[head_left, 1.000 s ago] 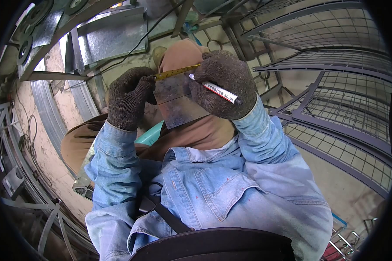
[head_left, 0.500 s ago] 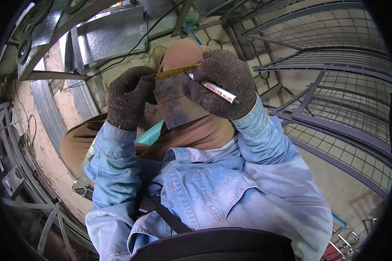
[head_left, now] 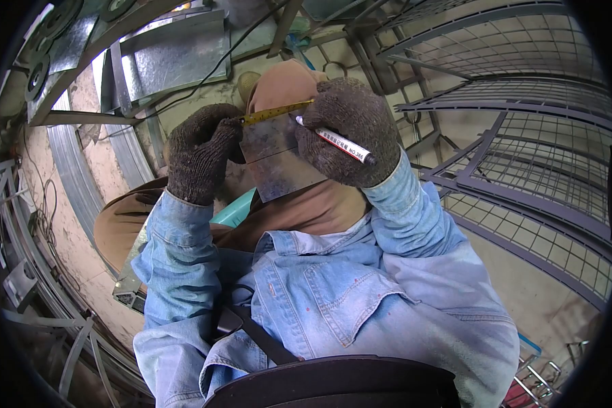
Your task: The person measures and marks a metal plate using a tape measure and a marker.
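Both my hands wear dark knitted gloves. My left hand (head_left: 202,151) is closed on the left end of a yellow tape measure (head_left: 276,112), whose blade stretches across the top of a metal plate (head_left: 285,173). The plate rests on my brown-trousered leg and has a dark line across it. In my right hand (head_left: 352,132) a white marker pen (head_left: 343,145) is gripped, its tip pointing up-left near the plate's right edge. That hand also lies at the tape's right end; whether its fingers pinch the tape is hidden.
Grey wire-mesh racks (head_left: 523,136) stand on the right. Metal channels (head_left: 81,180) lie on the floor at left, near a pile of metal strips (head_left: 47,292). A sheet-metal panel (head_left: 177,58) and a black cable (head_left: 214,71) are at the upper left. A teal object (head_left: 236,209) shows beneath my leg.
Almost nothing differs. The marker pen has turned very slightly in my right hand, while the tape measure and plate stay in place.
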The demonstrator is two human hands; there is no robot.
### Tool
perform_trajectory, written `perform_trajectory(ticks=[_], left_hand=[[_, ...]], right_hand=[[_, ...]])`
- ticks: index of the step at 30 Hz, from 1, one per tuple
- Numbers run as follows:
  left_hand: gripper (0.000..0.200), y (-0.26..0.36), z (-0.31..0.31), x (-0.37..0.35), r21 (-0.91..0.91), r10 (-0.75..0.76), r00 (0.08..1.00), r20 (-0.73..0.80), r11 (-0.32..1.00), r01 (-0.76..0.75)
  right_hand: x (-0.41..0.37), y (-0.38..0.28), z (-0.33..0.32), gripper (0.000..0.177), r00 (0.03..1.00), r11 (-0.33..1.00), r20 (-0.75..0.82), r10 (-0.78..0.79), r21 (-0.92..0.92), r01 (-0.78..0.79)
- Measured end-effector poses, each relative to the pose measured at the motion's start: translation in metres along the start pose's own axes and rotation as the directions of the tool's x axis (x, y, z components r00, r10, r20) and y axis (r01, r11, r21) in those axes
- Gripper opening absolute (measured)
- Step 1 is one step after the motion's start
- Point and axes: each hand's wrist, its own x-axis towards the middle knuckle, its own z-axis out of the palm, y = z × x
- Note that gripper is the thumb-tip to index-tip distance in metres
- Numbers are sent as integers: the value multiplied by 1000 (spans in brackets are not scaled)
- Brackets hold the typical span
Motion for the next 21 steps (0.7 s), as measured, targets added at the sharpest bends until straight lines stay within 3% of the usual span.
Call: perform_trajectory(ticks=[21], left_hand=[[23, 1, 0, 0, 13, 17, 1000, 0, 1000, -17]], right_hand=[[1, 0, -3, 24, 1000, 1000, 21, 20, 24, -21]])
